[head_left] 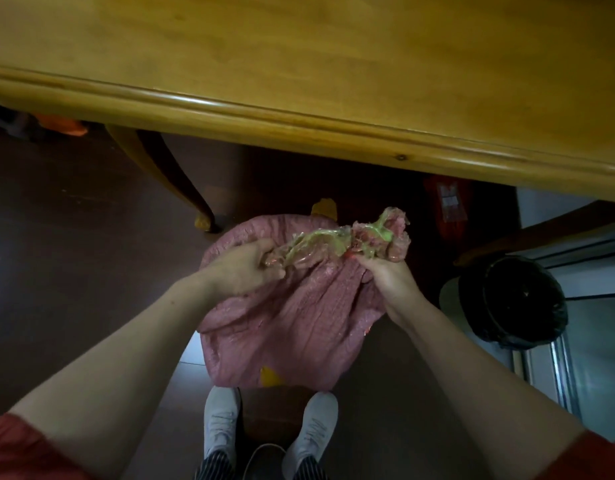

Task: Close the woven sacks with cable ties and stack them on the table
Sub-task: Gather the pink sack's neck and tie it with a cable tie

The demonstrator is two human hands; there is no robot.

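Left hand [242,268], right hand [385,275] grip bunched sack [292,317] mouth; fingers half-buried in folds; tie indiscernible.

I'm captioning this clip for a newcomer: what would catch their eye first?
The pink woven sack on the floor at centre, its bunched mouth with a greenish liner gripped by the left hand and the right hand. The wooden table fills the top; a black-lined bin stands at right.

Pink sack [292,317]: coarse woven weave, matt; mouth lined with glossy clear film. Table [299,64]: smooth varnished wood.
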